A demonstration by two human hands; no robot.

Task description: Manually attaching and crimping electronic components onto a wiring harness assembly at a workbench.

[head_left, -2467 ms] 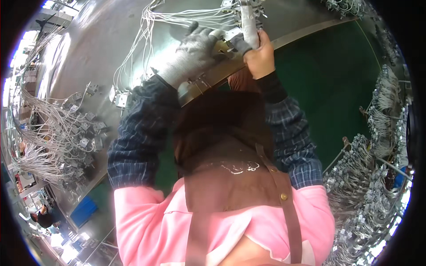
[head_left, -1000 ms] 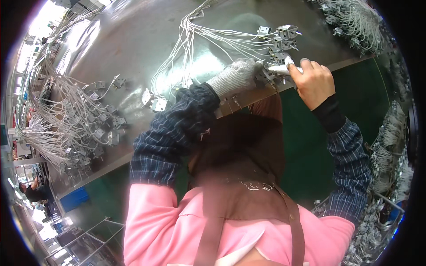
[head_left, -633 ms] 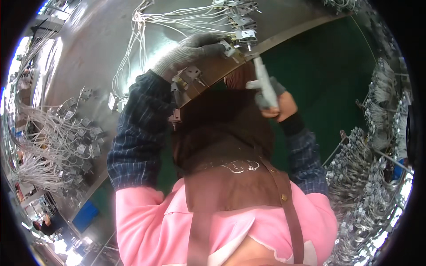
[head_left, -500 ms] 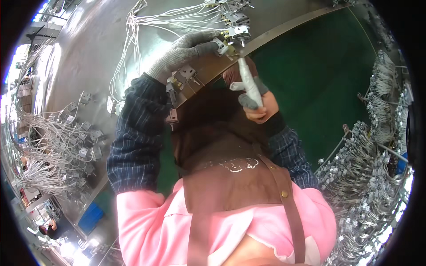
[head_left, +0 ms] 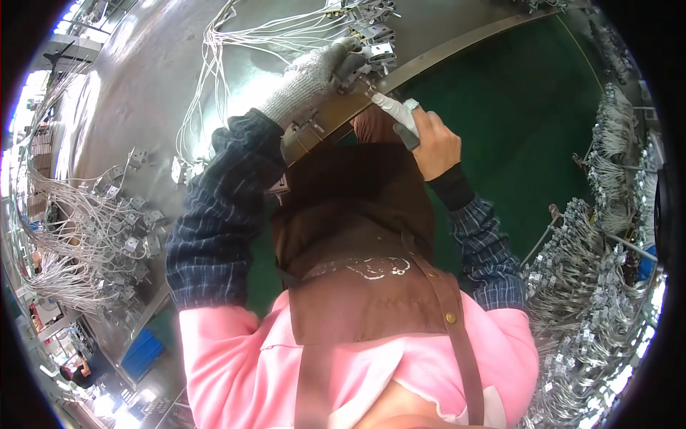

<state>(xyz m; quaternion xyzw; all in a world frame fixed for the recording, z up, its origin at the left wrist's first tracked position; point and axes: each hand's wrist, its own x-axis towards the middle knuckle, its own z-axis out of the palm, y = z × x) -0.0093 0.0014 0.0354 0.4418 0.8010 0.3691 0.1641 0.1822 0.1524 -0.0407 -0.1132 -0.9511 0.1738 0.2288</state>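
My left hand (head_left: 311, 79), in a grey knitted glove, reaches over the metal table's edge. Its fingers are closed around a small metal switch-like part (head_left: 366, 80), mostly hidden by the glove. In my right hand (head_left: 437, 141) is a slim tool with a white-wrapped handle (head_left: 391, 107), gripped between thumb and fingers. The tool's thin tip points at the part beside my left fingertips; whether they touch I cannot tell. Grey covers sit on some right-hand fingers. Just beyond my left hand lies a row of similar metal parts (head_left: 380, 51) with white wires (head_left: 286, 32).
The metal table (head_left: 153, 53) spans the left and far side. Bundles of wired parts (head_left: 107, 222) lie at the left. More hang on a rack (head_left: 593, 300) at the right. A blue bin (head_left: 141, 354) stands lower left, near another person (head_left: 80, 372). Green floor (head_left: 500, 107) shows at right.
My left hand has shifted slightly right and turned, its fingers curling over the part. My right hand has rotated and raised its knuckles, bringing the tool to a flatter slant with its tip further left.
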